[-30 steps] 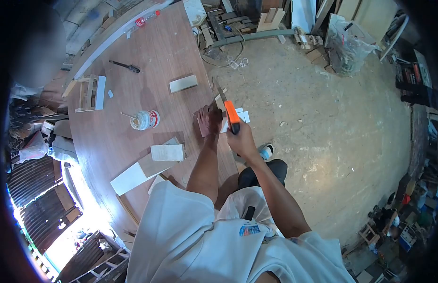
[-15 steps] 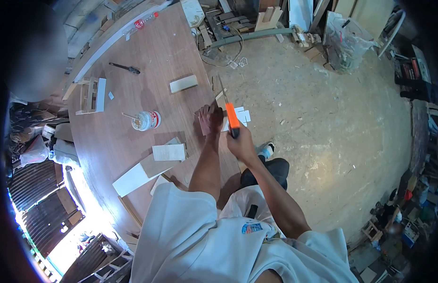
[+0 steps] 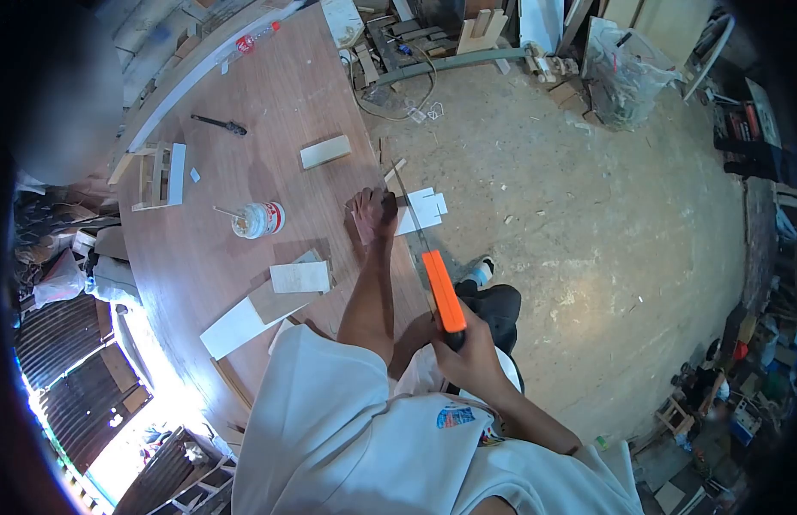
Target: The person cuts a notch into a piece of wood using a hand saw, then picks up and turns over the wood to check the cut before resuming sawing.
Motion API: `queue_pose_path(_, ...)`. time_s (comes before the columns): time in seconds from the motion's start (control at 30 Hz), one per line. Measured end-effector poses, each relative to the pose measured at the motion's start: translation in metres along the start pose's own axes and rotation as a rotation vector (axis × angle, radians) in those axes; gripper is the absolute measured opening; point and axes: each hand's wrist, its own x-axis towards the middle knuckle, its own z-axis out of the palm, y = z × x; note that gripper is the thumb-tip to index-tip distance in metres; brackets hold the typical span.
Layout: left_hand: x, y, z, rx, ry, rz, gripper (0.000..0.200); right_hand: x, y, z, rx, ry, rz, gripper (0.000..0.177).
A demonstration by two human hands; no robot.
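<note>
Handsaw [image 3: 441, 296], orange grip clenched in right hand [image 3: 471, 356], long axis running forward just right of left hand [image 3: 370, 215] (fingers unclenched, pressed flat at table [image 3: 269, 112] edge).

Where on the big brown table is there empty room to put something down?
Bare table lies between the black tool and the wood block, and between the jar and the left hand. It is crowded at the edge, where the right hand holds the saw, and around the boards.
</note>
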Motion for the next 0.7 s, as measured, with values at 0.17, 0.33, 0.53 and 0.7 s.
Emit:
queue_pose_path(0.17, 0.000, 0.001, 0.002, 0.003, -0.025, 0.060, 0.014, 0.084, 0.095, 0.030, 0.003, -0.046, 0.008, 0.010)
queue_pose_path(0.33, 0.006, 0.002, -0.002, 0.016, 0.070, 0.061, 0.008, 0.052, 0.039, 0.026, -0.092, -0.009, 0.004, 0.008)
queue_pose_path(0.53, 0.005, 0.004, -0.006, 0.000, 0.028, 0.022, 0.009, 0.068, 0.058, 0.026, -0.055, -0.046, 0.030, 0.009)
queue_pose_path(0.7, 0.009, 0.004, -0.003, 0.036, 0.021, 0.005, 0.008, 0.035, 0.028, 0.011, -0.050, -0.044, 0.081, 0.011)
